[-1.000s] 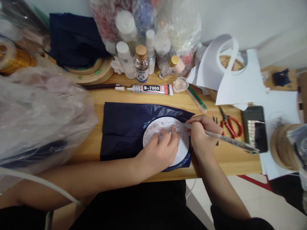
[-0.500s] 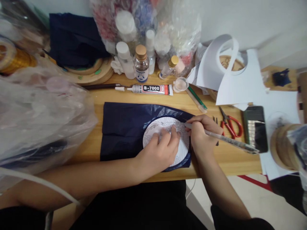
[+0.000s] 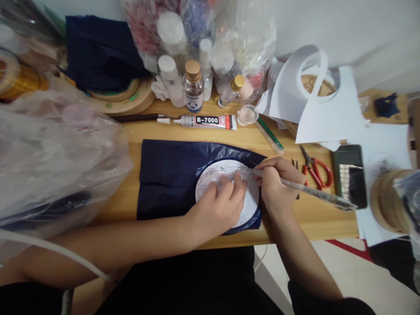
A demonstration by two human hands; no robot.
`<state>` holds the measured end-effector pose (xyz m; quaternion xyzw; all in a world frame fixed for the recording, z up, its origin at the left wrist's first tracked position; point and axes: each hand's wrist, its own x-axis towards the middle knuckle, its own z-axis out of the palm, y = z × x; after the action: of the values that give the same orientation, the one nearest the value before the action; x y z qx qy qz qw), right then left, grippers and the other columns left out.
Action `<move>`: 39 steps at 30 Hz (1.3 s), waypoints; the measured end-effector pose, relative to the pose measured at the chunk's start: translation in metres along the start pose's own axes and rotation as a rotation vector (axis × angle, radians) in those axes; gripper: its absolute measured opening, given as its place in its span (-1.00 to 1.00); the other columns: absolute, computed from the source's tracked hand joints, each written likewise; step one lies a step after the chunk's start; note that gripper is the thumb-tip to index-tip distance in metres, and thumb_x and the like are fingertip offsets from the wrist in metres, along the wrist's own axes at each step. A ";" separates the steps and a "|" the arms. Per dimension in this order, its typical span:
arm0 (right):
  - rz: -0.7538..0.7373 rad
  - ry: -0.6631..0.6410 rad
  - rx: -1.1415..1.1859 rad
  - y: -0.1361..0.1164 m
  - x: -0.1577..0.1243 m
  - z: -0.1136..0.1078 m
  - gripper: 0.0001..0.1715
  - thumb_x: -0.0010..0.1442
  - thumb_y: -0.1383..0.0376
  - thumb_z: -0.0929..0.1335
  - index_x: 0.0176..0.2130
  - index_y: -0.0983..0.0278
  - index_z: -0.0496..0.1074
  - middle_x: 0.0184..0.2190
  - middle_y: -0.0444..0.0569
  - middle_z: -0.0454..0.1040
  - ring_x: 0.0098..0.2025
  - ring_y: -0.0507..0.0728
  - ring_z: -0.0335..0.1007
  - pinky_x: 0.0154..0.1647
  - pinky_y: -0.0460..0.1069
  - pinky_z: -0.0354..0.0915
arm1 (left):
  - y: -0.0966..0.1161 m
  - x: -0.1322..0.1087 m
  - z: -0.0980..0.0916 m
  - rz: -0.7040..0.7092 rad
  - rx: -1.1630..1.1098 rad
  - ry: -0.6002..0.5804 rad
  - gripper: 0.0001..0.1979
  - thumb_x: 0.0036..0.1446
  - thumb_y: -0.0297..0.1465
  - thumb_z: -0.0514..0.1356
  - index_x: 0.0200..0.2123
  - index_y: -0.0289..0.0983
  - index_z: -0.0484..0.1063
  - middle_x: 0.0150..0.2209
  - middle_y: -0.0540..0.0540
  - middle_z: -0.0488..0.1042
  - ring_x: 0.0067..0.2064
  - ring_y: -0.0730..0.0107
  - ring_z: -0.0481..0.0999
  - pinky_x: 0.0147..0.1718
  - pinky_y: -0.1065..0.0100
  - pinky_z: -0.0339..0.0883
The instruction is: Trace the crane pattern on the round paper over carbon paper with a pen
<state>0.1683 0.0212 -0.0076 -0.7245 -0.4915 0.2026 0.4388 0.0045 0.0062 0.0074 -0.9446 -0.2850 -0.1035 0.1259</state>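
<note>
R hand (image 3: pixel 277 183) pinches a pen (image 3: pixel 311 191), tip at the 1 o'clock edge of the round printed pattern (image 3: pixel 229 171). L hand (image 3: pixel 218 209) isn't gripping; it lies on the disc w/ fingers pressing it down, hiding its lower part. The disc sits on a dark blue sheet (image 3: pixel 170 175).

- **12:** B-7000 glue tube (image 3: pixel 206 121), w/ bottles (image 3: pixel 193 85) behind it.
- **3:** red scissors (image 3: pixel 316 170), then a phone (image 3: pixel 349 175).
- **2:** white paper cutouts (image 3: pixel 315 107).
- **9:** a big plastic bag (image 3: pixel 49 153), just beside the sheet.

Wooden table (image 3: pixel 311 221), white wall behind, pale floor at 5.

My fingers (image 3: pixel 229 186) press a round white paper disc with fine black line patterns (image 3: pixel 226 173) on dark navy carbon sheet (image 3: pixel 167 175); pale wooden worktop (image 3: pixel 131 131), red-handled scissors (image 3: pixel 316 170).
</note>
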 end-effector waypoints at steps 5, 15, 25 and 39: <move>-0.022 -0.011 -0.001 0.000 0.000 0.000 -0.79 -0.06 0.44 0.24 -0.57 0.27 0.43 -0.64 -0.18 0.41 -0.61 -0.02 0.29 -0.59 -0.10 0.22 | 0.000 0.000 -0.001 0.000 -0.001 -0.010 -0.66 0.28 -0.48 0.05 0.07 -0.43 0.42 0.05 -0.26 0.48 -0.16 0.14 0.53 -0.34 0.29 0.42; -0.018 -0.030 -0.026 0.000 0.000 -0.002 -0.79 -0.06 0.43 0.25 -0.57 0.27 0.43 -0.64 -0.18 0.41 -0.61 -0.02 0.29 -0.60 -0.10 0.21 | -0.001 0.000 -0.001 0.005 0.001 -0.019 -0.66 0.29 -0.47 0.07 0.09 -0.42 0.41 0.06 -0.28 0.47 -0.16 0.15 0.53 -0.34 0.28 0.41; -0.010 -0.002 0.006 -0.001 -0.001 -0.001 -0.78 -0.06 0.41 0.24 -0.57 0.26 0.45 -0.67 -0.19 0.40 -0.64 -0.02 0.27 -0.59 -0.09 0.24 | 0.000 -0.002 0.000 0.008 -0.006 -0.013 -0.65 0.28 -0.45 0.10 0.10 -0.46 0.38 0.06 -0.34 0.45 -0.13 0.12 0.52 -0.32 0.26 0.40; 0.029 0.023 0.040 -0.001 -0.001 0.000 -0.78 -0.09 0.41 0.23 -0.59 0.26 0.44 -0.70 -0.20 0.38 -0.66 -0.02 0.26 -0.62 -0.10 0.22 | -0.001 -0.003 0.000 0.006 -0.012 -0.028 -0.63 0.27 -0.45 0.12 0.11 -0.47 0.37 0.08 -0.36 0.44 -0.13 0.13 0.51 -0.32 0.26 0.38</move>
<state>0.1671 0.0202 -0.0064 -0.7250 -0.4717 0.2102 0.4557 0.0021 0.0054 0.0064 -0.9476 -0.2831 -0.0915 0.1167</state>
